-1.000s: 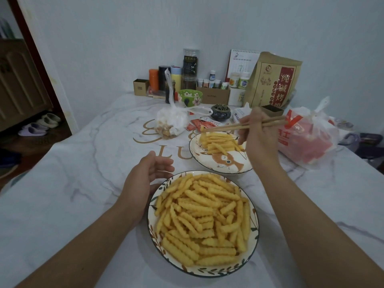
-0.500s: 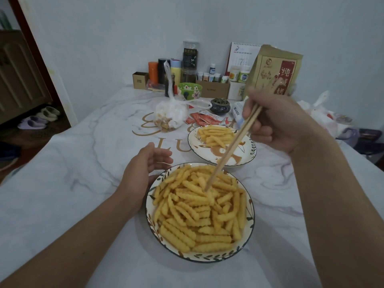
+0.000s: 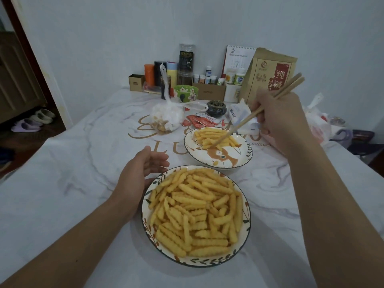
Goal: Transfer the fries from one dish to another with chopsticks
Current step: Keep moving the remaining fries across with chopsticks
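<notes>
A near plate (image 3: 212, 261) with a leaf-pattern rim is heaped with crinkle-cut fries (image 3: 197, 210). Behind it stands a far plate (image 3: 239, 161) painted with an orange animal, holding a smaller pile of fries (image 3: 214, 137) at its back. My right hand (image 3: 284, 119) grips wooden chopsticks (image 3: 245, 121) whose tips reach down into the far plate's fries. My left hand (image 3: 141, 173) rests with relaxed fingers against the left rim of the near plate, holding nothing.
A marble-pattern cloth covers the table (image 3: 62, 183). Behind the plates lie a knotted clear bag (image 3: 166, 119), red sauce packets (image 3: 199, 121), a small dark pot (image 3: 216, 108) and a green bowl (image 3: 186, 93). Jars, bottles and a brown paper bag (image 3: 268, 77) line the wall. A plastic bag (image 3: 318, 125) sits right.
My right hand swung the chopsticks from the near plate's heap back over to the far plate, tips now among its fries. My left hand stayed by the near plate.
</notes>
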Demonstrator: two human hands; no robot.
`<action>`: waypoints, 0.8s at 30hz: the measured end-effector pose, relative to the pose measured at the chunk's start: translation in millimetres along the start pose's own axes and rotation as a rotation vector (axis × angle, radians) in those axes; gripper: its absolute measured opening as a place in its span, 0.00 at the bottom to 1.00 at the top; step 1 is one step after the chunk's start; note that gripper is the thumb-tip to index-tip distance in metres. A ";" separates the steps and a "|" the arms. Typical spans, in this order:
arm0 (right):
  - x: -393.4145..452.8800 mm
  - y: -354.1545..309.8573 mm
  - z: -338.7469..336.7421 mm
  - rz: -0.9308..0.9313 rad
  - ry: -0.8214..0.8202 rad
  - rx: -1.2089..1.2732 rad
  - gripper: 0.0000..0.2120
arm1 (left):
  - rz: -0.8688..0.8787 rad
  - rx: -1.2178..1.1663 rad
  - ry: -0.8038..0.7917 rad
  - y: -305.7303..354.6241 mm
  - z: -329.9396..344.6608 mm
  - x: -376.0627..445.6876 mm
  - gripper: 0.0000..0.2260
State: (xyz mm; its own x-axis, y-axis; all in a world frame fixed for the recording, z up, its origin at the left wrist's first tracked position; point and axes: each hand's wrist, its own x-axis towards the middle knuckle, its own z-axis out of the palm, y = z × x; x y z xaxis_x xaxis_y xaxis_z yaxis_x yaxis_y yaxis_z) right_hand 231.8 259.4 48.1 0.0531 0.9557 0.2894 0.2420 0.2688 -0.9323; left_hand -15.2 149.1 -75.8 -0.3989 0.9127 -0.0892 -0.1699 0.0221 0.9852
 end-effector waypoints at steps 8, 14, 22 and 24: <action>-4.2 4.2 19.9 0.003 -0.046 -0.349 0.23 | 0.013 -0.001 0.005 -0.8 0.1 0.7 0.23; -6.4 4.2 22.7 0.014 -0.055 -0.345 0.24 | 0.015 0.006 0.000 -1.4 -1.2 2.6 0.23; -2.2 -6.9 5.1 0.054 -0.072 0.108 0.19 | 0.006 -0.006 -0.001 -1.7 -2.5 3.2 0.22; -5.7 -12.8 2.1 0.066 -0.213 0.219 0.20 | 0.005 -0.002 -0.002 -1.8 -2.2 3.0 0.22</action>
State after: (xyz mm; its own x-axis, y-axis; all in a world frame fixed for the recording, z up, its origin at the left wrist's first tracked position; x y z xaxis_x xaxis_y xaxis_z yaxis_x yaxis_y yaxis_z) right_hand 226.3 250.7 57.9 -0.1476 0.9693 0.1964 0.0292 0.2028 -0.9788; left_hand -18.1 150.8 -78.2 -0.3980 0.9135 -0.0843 -0.1698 0.0169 0.9853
